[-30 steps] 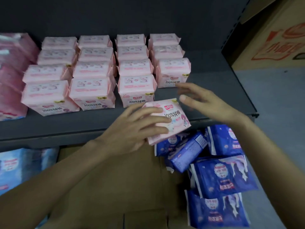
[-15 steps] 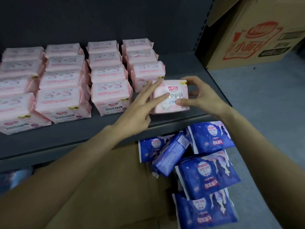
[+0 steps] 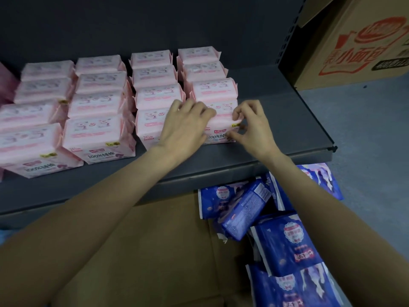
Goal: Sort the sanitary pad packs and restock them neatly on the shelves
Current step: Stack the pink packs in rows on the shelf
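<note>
On the shelf [image 3: 276, 120], both hands' fingers apparently grip a half-hidden pink pack [image 3: 221, 129].

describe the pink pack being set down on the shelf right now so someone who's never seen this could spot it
On the dark grey shelf, find the rows of pink packs and go to the rightmost row. The pack is at its front, nearest the shelf edge. Unlike its neighbours, it has both hands on it: the left hand and the right hand.

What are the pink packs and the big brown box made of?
The pink packs look like thin, soft plastic film: slightly shiny, with crimped side seams. The brown box looks like matte corrugated cardboard, with folded flaps and red printing.
</note>
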